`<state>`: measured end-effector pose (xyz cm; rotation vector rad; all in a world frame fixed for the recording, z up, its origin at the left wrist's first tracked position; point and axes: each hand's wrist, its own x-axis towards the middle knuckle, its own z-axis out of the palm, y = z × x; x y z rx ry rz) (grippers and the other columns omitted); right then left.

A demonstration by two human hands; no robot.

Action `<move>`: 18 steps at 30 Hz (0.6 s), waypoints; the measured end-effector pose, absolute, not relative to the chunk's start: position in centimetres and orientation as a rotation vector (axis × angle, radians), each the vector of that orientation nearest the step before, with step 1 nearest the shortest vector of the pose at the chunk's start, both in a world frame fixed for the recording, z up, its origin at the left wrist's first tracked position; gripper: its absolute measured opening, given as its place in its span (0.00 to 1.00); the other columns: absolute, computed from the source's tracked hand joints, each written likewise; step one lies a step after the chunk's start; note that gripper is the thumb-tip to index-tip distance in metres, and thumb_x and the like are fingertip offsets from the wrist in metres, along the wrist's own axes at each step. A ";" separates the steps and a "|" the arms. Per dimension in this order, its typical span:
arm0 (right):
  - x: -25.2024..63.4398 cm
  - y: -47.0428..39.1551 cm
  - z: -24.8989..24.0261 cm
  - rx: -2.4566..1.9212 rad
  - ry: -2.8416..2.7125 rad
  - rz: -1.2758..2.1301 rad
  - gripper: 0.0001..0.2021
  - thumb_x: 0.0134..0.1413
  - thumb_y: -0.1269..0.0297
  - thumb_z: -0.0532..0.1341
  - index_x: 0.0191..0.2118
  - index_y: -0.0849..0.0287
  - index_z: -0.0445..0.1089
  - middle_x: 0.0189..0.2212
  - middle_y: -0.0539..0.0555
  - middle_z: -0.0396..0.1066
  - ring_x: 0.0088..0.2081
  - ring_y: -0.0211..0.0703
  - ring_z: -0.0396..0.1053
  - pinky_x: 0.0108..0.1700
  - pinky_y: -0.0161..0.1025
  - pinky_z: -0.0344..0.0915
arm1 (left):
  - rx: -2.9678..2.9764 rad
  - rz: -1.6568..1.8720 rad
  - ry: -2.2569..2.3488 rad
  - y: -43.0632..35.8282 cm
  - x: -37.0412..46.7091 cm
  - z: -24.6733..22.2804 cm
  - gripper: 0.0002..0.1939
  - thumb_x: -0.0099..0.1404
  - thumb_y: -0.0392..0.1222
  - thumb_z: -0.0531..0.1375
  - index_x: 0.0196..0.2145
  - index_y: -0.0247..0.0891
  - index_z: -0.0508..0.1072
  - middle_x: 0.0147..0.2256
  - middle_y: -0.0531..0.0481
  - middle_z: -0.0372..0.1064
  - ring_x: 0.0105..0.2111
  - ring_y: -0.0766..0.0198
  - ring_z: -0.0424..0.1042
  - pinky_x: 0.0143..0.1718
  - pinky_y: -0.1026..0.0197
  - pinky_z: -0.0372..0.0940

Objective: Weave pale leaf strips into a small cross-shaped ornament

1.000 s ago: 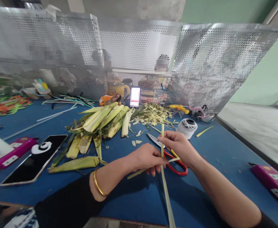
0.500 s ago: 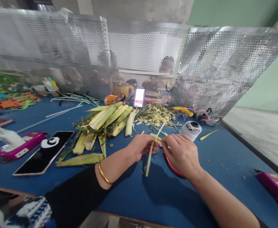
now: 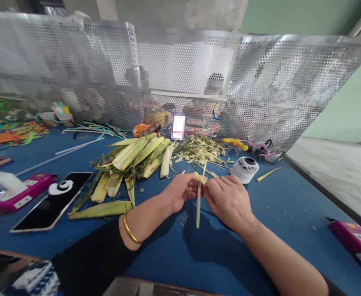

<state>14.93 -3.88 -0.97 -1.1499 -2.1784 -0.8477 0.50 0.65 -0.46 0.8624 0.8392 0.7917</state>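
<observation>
Pale green strips of corn husk (image 3: 198, 205) cross each other between my two hands, with one long end hanging down and a shorter end pointing up. My left hand (image 3: 182, 190), below a gold bangle, pinches the crossing from the left. From the right, my right hand (image 3: 228, 200) has its fingers closed on the strips at the same spot; its fingertips are partly hidden. Just beyond the right hand stands a spool of white thread (image 3: 244, 169). A heap of corn husks (image 3: 137, 158) lies to the left of the hands, with cut husk scraps (image 3: 200, 150) behind them.
A black-screened phone (image 3: 52, 201) and a magenta power strip (image 3: 23, 191) lie at left. Another magenta power strip (image 3: 357, 242) is at right. Yellow-handled scissors (image 3: 236, 143) rest near the perforated metal screen (image 3: 186, 61). People sit behind it.
The hanging strip has swung nearer to vertical and my hands have drawn closer together. A red curved thing under my right hand is now hidden. The view has shifted slightly.
</observation>
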 end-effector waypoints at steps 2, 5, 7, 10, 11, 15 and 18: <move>15.0 -3.8 -0.9 -1.112 -2.227 -0.847 0.14 0.63 0.71 0.51 0.26 0.59 0.66 0.19 0.51 0.65 0.24 0.40 0.59 0.33 0.41 0.50 | 0.858 0.794 0.860 0.8 0.4 -0.4 0.03 0.50 0.35 0.61 0.23 0.32 0.74 0.22 0.50 0.69 0.22 0.69 0.68 0.28 0.66 0.65; 14.9 -3.9 -0.7 -1.091 -2.285 -0.836 0.11 0.62 0.71 0.53 0.30 0.60 0.69 0.25 0.53 0.68 0.28 0.43 0.62 0.38 0.43 0.55 | 0.899 0.839 0.869 0.9 0.3 -0.7 0.05 0.48 0.35 0.64 0.25 0.31 0.76 0.23 0.50 0.70 0.23 0.69 0.68 0.29 0.66 0.65; 14.7 -3.9 -0.6 -1.021 -2.368 -0.828 0.09 0.61 0.72 0.54 0.36 0.60 0.71 0.30 0.55 0.70 0.33 0.45 0.64 0.44 0.44 0.57 | 0.905 0.868 0.852 1.1 0.3 -1.1 0.05 0.47 0.35 0.65 0.25 0.31 0.76 0.23 0.50 0.70 0.23 0.70 0.67 0.27 0.67 0.63; 14.5 -4.0 -0.6 -0.843 -2.512 -0.800 0.09 0.61 0.74 0.55 0.37 0.60 0.72 0.32 0.55 0.71 0.37 0.45 0.66 0.50 0.44 0.57 | 0.892 0.878 0.843 1.3 0.2 -1.5 0.08 0.47 0.36 0.67 0.27 0.30 0.77 0.24 0.50 0.71 0.24 0.71 0.68 0.26 0.69 0.61; 14.5 -4.0 -0.7 -0.811 -2.522 -0.777 0.10 0.61 0.74 0.54 0.34 0.59 0.72 0.30 0.54 0.70 0.36 0.44 0.67 0.50 0.44 0.58 | 0.891 0.867 0.842 1.3 0.2 -1.6 0.09 0.47 0.36 0.67 0.28 0.30 0.77 0.25 0.50 0.71 0.24 0.70 0.68 0.26 0.69 0.62; 15.0 -3.6 -1.3 -0.952 -2.218 -0.445 0.12 0.64 0.71 0.52 0.33 0.58 0.72 0.31 0.54 0.73 0.35 0.42 0.69 0.45 0.42 0.61 | 0.925 0.843 0.868 1.2 0.3 -1.4 0.11 0.47 0.37 0.69 0.31 0.32 0.78 0.26 0.48 0.74 0.25 0.68 0.71 0.30 0.66 0.65; 15.6 -2.9 -1.9 -1.287 -1.805 -0.045 0.12 0.63 0.63 0.53 0.32 0.58 0.71 0.31 0.55 0.74 0.33 0.42 0.71 0.36 0.38 0.62 | 0.965 0.804 0.890 1.0 0.3 -0.9 0.12 0.49 0.38 0.68 0.34 0.34 0.79 0.28 0.47 0.76 0.26 0.66 0.73 0.32 0.64 0.67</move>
